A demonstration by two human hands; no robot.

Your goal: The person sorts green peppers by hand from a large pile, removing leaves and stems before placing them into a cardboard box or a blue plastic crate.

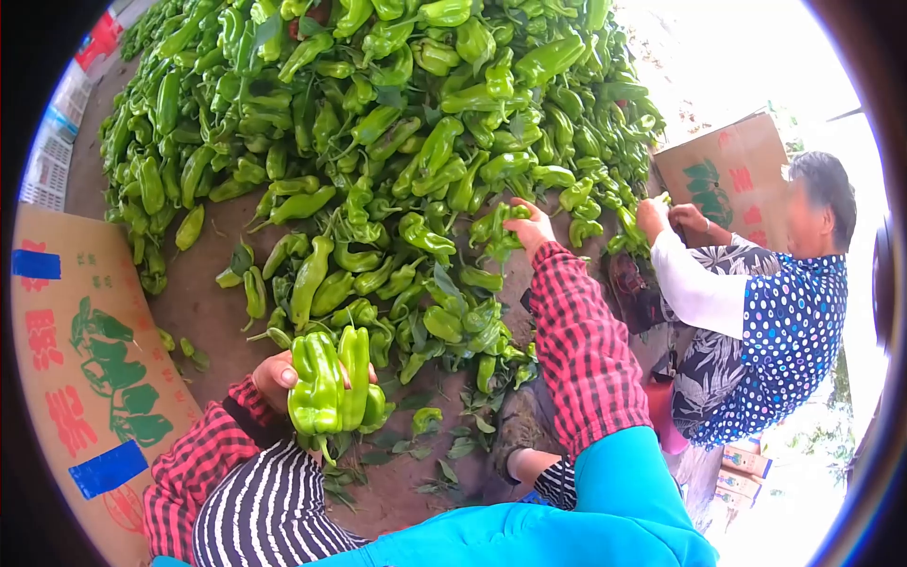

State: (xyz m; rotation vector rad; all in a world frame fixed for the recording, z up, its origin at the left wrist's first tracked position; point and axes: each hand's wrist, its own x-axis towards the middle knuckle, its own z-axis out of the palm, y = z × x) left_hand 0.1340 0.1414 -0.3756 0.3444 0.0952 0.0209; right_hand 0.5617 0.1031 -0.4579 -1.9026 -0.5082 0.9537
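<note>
Several green peppers (317, 386) are gathered in my left hand (274, 376), low in front of me, with its fingers partly hidden behind them. My right hand (535, 230) reaches forward to the near right side of the heap, its fingers closed on a green pepper (491, 230). Loose peppers (354, 279) lie on the ground between my two hands. Behind them rises a large heap of green peppers (397, 94).
A printed cardboard box (161, 378) with blue tape stands at the left. On the right, a co-worker (794, 302) sits handling peppers beside another cardboard box (746, 161). Torn leaves (463, 444) lie near my feet. White crates (52, 156) stand at the far left.
</note>
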